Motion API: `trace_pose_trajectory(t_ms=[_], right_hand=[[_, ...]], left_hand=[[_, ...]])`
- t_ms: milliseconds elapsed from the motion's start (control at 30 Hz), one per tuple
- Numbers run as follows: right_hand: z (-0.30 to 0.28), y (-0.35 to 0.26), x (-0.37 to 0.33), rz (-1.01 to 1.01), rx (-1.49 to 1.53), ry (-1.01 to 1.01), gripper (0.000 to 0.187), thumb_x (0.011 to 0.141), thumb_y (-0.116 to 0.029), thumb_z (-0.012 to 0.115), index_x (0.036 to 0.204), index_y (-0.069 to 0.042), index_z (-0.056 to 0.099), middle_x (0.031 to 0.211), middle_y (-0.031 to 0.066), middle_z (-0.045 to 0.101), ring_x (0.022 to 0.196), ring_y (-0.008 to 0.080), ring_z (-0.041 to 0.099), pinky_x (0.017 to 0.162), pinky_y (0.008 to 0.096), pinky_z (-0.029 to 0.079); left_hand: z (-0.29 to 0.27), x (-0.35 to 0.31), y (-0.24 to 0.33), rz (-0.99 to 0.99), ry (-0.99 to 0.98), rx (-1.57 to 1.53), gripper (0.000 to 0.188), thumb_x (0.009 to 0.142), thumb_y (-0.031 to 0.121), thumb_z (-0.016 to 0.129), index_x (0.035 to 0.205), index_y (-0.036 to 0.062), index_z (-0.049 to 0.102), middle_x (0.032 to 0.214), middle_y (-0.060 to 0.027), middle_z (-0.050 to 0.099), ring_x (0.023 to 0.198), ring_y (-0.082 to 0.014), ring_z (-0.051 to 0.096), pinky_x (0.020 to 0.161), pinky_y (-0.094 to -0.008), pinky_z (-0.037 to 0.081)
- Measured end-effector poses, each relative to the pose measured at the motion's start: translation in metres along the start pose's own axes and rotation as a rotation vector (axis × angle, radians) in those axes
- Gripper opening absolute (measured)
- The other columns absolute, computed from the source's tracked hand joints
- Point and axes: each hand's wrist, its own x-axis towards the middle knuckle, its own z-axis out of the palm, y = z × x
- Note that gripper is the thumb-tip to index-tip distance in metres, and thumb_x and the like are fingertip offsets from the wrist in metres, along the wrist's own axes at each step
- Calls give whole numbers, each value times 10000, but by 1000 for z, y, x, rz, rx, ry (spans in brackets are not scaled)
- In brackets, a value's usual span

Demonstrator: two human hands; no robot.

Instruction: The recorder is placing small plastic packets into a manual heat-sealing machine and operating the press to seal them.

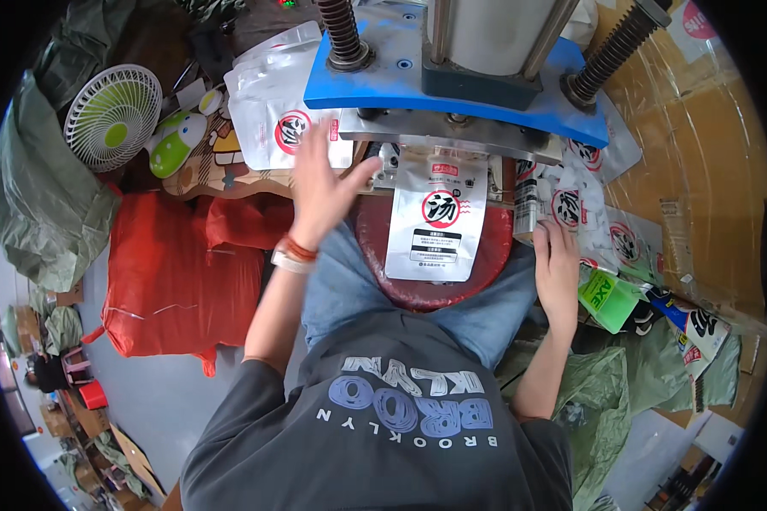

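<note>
A silver stand-up pouch (435, 251) with a red ring and black print lies with its top edge under the jaw of a blue press (358, 81). Its lower part hangs over a round dark red stool seat (375, 247). My left hand (322, 192) is raised left of that pouch, fingers spread and nothing in them. Behind it lies a stack of similar flat pouches (260, 119). My right hand (556, 268) has its fingers stretched out at the near edge of a pile of filled-looking silver pouches (575, 183). Whether it presses on them I cannot tell.
A white-and-green fan (113, 119) stands at the far left beside a green-and-white toy-like item (177, 143). Below are stuffed red bags (179, 281). On the right are a large cardboard sheet (699, 153), a bright green container (609, 300) and crumpled green plastic (588, 383).
</note>
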Motion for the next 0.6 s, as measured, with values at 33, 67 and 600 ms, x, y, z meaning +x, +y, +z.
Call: trace_pose_trajectory(t_ms=[33,67,600], right_hand=[[-2,6,-4,-55,-46,26,295,980,-216,516,1147,20,571,1091,190,599,982,363,573,873,409,446],[-9,10,-7,-44,-45,-58,295,980,-216,516,1147,20,571,1091,190,599,982,363,573,873,409,446],[-47,-148,9,-856,304,82,453,638,-201,833,1015,-6,678,717,36,557,583,207,520,525,344,401]], left_hand=[[-5,-3,-17,49,-68,540,984,722,557,748,1476,87,324,1470,-200,397,1397,-345,320,1078,-652,203],[-14,-3,-36,36,-258,449,1049,717,598,719,1517,119,238,1517,-132,359,1448,-304,237,1048,-738,96],[-102,-38,79,450,-261,-271,306,666,-21,698,964,45,724,969,-75,729,913,-226,713,752,-309,585]])
